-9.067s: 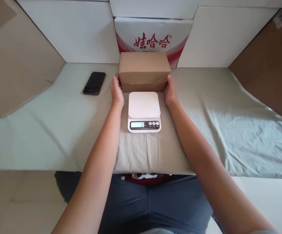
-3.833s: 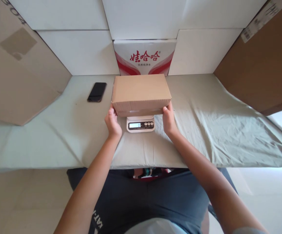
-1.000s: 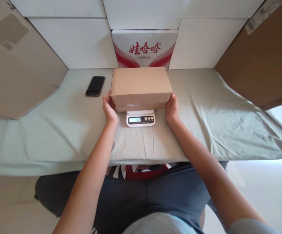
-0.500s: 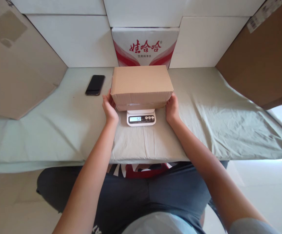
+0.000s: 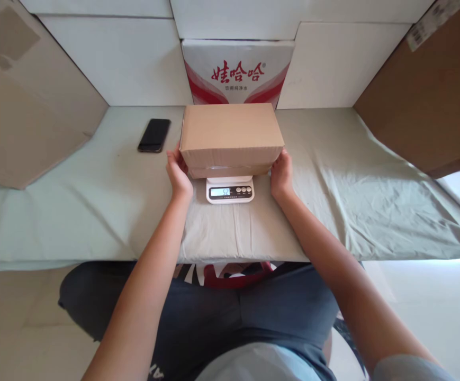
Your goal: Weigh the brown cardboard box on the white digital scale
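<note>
A closed brown cardboard box rests on a small white digital scale, covering most of it. Only the scale's front panel shows, its lit display reading what looks like 52. My left hand is against the box's left side, fingers partly hidden behind its edge. On the opposite side, my right hand grips the box near its lower right corner, fingertips partly out of sight. The box lies level between both hands.
A black smartphone lies left of the box on the cloth-covered table. Behind stands a white carton with red lettering, among plain white boxes. Large brown cartons stand at the left and the right.
The whole view has shifted slightly, so things sit a little higher in the picture. Both hands stay at the box's sides, and the scale's reading looks the same.
</note>
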